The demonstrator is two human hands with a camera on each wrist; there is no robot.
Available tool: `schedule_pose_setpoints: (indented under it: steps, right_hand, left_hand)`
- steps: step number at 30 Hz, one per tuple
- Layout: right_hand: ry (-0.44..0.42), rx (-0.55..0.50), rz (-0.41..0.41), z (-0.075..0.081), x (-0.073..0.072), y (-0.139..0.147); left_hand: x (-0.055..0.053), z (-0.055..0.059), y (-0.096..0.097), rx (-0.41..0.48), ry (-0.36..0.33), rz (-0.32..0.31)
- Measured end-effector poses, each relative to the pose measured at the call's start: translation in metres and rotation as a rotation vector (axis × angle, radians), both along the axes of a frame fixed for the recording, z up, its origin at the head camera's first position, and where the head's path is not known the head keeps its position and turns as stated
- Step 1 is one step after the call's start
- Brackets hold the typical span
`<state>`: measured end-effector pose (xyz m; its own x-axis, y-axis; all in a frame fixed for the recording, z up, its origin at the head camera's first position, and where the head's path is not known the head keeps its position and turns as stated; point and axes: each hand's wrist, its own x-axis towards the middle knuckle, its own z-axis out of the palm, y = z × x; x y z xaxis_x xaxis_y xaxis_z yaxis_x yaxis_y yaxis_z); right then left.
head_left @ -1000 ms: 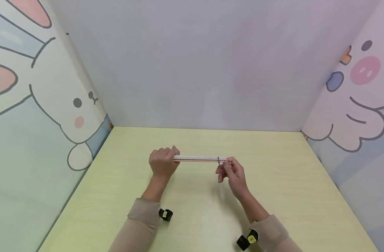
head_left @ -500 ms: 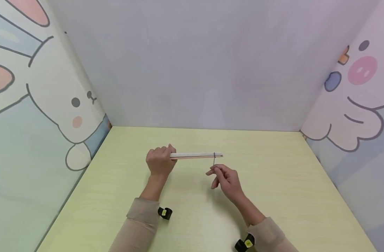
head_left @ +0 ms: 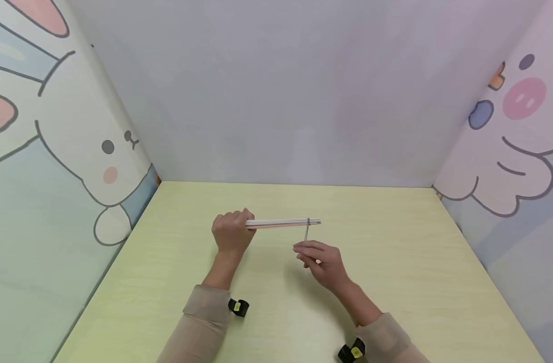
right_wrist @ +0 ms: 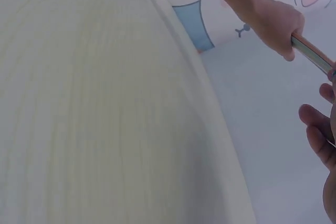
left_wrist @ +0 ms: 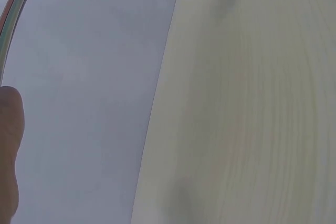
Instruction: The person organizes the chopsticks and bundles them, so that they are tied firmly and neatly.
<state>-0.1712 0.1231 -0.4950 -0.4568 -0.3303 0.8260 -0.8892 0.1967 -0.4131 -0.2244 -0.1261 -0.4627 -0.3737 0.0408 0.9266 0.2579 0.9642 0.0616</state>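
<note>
One bundle of slim sticks [head_left: 281,223], roughly level above the bench [head_left: 267,312], looks light and fairly stiff, maybe slick; best held fist-style at an end. Thin band [head_left: 306,232] around its right end is probably stretchy, could snap back; pinch its free end. My left grip [head_left: 232,232] clenches the bundle's left end, fingers curled; my right grip [head_left: 322,259], barely parted, pinches the band below the sticks.

Pale yellow tabletop [head_left: 394,252], grey back wall [head_left: 276,91], side walls [head_left: 31,227] (cartoon-printed).
</note>
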Motion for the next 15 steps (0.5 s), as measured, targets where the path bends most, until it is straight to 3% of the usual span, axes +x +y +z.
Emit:
schedule_pose_setpoints:
  steps: [4,7,11,15]
  right_hand:
    - [0.271,-0.017,-0.075,-0.001,0.0,-0.01]
    - [0.329,-0.06,-0.079,-0.004,0.002,-0.019]
    - [0.243,-0.106,-0.053,-0.006,0.007,-0.028]
    - [0.002,-0.211,0.002,-0.003,0.017,-0.034]
  left_hand:
    - [-0.001,-0.001,0.001,0.023,-0.044,0.018]
    - [-0.001,-0.001,0.001,0.037,-0.059,0.009]
    - [0.0,-0.001,0.002,0.059,-0.061,-0.006]
    - [0.0,0.0,0.002,0.07,-0.036,-0.016]
